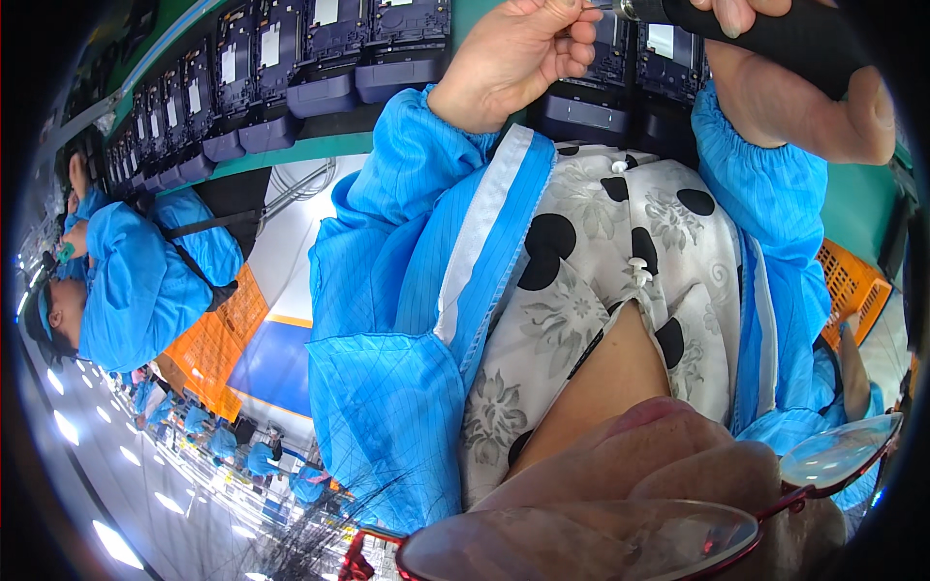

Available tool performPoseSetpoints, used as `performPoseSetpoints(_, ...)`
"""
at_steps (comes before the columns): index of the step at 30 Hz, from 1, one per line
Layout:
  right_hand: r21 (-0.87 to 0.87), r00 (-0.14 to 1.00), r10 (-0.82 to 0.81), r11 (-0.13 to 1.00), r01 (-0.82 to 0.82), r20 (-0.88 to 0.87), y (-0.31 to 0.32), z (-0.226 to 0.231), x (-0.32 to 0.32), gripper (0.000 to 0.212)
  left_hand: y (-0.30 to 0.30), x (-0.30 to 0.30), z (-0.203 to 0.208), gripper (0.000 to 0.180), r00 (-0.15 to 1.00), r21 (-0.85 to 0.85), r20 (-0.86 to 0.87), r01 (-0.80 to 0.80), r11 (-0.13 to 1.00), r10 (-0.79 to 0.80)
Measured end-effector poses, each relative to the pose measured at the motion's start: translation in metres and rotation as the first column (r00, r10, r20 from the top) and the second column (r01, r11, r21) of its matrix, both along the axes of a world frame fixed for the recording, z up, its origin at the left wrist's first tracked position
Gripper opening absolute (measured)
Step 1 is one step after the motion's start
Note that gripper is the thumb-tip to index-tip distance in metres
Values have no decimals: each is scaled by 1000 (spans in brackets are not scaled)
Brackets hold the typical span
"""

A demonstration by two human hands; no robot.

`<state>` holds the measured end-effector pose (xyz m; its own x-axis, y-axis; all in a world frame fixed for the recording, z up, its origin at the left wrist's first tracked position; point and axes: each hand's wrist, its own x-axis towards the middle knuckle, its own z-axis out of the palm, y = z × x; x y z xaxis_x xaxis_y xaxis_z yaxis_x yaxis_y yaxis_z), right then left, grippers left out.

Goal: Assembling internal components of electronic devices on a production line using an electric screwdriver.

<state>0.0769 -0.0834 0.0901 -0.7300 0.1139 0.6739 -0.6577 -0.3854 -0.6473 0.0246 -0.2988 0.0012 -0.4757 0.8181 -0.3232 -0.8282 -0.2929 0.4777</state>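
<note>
The right hand (pixel 785 107) wraps its grip round a black tool (pixel 809 44) at the upper edge of view — the metal tip (pixel 626 9) points toward the left hand (pixel 518 63), whose grip is narrow, pinched near that tip, though whether it holds anything I cannot tell — while dark housings (pixel 402 79) line the green tabletop (pixel 862 208)

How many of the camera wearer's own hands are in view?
2: the left hand, top centre, fingers curled near the metal tip of a black tool; the right hand, upper right, around that tool. The top edge cuts off part of the right.
</note>
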Motion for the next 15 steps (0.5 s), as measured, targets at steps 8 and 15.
performPoseSetpoints(8, 9, 1000, 20, 1000, -20, -1, 0, -2, -2, 68, -1, -2, 9, 31, 1000, -52, -11, 18, 998, -18)
performPoseSetpoints(15, 10, 999, 36, 999, -36, -6, 0, -4, -8, 70, 0, -2, 5, 30, 992, -86, -120, -56, 995, 46)
